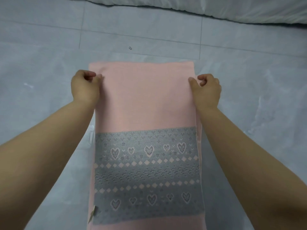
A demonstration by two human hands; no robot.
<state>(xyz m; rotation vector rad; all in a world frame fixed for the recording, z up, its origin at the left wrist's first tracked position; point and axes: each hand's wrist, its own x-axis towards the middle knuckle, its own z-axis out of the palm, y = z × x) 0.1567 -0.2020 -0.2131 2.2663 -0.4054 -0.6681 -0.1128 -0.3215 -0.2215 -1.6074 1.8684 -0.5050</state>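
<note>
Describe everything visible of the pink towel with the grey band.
The pink rectangular cloth towel lies flat lengthwise on the grey tiled floor, apparently folded. A wide grey band of pink hearts and diamonds crosses its near half; a small tag sticks out near-left. The left hand and right hand pinch its side edges toward the far end.

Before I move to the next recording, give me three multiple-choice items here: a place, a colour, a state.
1. Where does the towel lie? A on a wooden table; B on the grey tiled floor; C in a basket.
2. What colour is its patterned band? A green; B yellow; C grey.
3. What do the left hand and right hand do? A pinch the towel's side edges; B lie flat on it; C hang clear of it.
Answers: B, tiles show around it; C, grey with pink hearts; A, fingers and thumbs close on each edge.
</note>
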